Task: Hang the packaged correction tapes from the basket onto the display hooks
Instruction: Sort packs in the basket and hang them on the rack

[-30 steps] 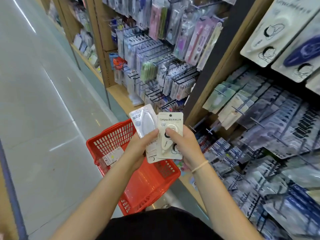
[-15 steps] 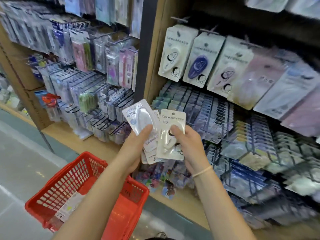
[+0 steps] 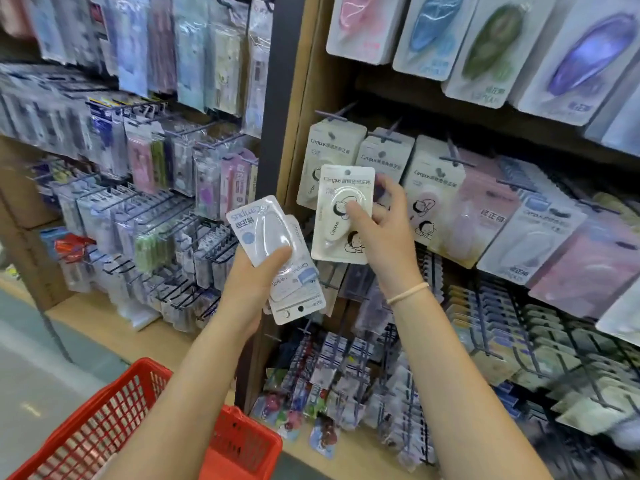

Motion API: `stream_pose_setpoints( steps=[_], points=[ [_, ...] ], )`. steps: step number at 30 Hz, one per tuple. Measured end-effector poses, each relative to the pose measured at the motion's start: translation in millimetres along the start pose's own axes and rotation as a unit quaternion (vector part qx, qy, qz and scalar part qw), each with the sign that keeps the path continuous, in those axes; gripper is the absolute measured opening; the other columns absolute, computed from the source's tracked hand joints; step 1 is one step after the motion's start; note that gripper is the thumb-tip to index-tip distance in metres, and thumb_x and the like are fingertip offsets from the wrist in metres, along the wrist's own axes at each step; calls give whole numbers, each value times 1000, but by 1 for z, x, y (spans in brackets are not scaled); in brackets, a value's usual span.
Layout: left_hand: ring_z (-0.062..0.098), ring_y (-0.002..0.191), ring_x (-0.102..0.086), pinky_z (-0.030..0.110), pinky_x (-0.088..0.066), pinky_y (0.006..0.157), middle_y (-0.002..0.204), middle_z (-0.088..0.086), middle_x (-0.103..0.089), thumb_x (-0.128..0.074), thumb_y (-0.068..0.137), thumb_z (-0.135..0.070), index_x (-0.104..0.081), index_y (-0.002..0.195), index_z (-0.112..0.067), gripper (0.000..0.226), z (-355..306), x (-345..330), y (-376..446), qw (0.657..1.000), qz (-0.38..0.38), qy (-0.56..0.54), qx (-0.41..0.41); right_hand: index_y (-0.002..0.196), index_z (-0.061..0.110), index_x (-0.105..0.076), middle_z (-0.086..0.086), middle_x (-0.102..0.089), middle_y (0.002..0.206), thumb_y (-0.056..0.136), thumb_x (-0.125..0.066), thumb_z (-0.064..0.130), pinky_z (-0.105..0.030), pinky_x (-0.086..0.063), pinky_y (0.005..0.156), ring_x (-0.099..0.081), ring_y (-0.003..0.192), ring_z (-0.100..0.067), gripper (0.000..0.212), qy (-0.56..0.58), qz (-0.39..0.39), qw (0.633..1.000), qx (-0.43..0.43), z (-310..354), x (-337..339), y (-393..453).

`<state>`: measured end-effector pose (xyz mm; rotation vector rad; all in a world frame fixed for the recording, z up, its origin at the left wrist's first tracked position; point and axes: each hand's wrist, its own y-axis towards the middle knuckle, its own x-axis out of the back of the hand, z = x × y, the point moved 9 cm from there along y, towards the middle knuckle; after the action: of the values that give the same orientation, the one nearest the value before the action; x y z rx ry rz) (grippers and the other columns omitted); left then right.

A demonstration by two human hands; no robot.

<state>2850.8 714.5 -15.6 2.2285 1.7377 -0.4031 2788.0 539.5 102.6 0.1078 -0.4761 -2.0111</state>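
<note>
campus tape raised toward its matching hook

campus pack (image 3: 343,216) is pinched by the right hand (image 3: 379,233), just before matching packs (image 3: 332,161). its punched hole should be lined up with the hook (image 3: 334,116), then slid back level. spare packs (image 3: 277,258) are gripped in the left hand (image 3: 252,282). red basket (image 3: 114,420) is seen below, by the wooden shelf (image 3: 166,341) and the floor.

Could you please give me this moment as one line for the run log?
right hand: holds cream pack near matching hung packs | left hand: grips spare packs | basket: below
</note>
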Motion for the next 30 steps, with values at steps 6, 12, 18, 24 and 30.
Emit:
stream_pose_setpoints(
  steps=[6,12,18,24,30],
  points=[
    [21,102,-74,34,-63,79,118,2,-72,-60,102,-11,-57,125,-30,30,-22,13,6,998,-42,-16,-36,123,26,-59,12,-62,122,98,-62,18,-28,-52,83,-61,98,-10,28,-83,3,988,128,30,-21,28],
    [14,97,-75,28,-62,73,119,3,-72,-62,101,-11,-55,133,-21,34,-28,18,7,998,-36,4,-54,126,30,-60,14,-60,131,96,-61,23,-48,-49,105,-57,126,-15,30,-93,-1,988,124,17,-32,51],
    [12,95,-75,25,-62,71,121,2,-71,-62,101,-10,-53,138,-17,39,-24,20,8,998,-45,-1,-51,129,33,-58,13,-58,135,96,-61,26,-47,-49,107,-54,129,-12,33,-94,-1,990,107,7,-38,58],
    [16,100,-75,29,-62,74,120,2,-73,-62,101,-13,-55,135,-21,36,-18,16,9,999,-28,-5,-46,130,26,-56,8,-56,139,100,-59,18,-20,-50,101,-52,130,-8,31,-82,3,991,102,11,-39,60],
    [15,98,-76,35,-63,77,115,-3,-75,-65,100,-17,-57,131,-27,34,-11,14,9,999,-27,-11,-27,140,22,-56,7,-53,145,102,-57,20,1,-32,93,-44,135,-7,38,-138,-17,986,93,7,-40,68]
  ],
)
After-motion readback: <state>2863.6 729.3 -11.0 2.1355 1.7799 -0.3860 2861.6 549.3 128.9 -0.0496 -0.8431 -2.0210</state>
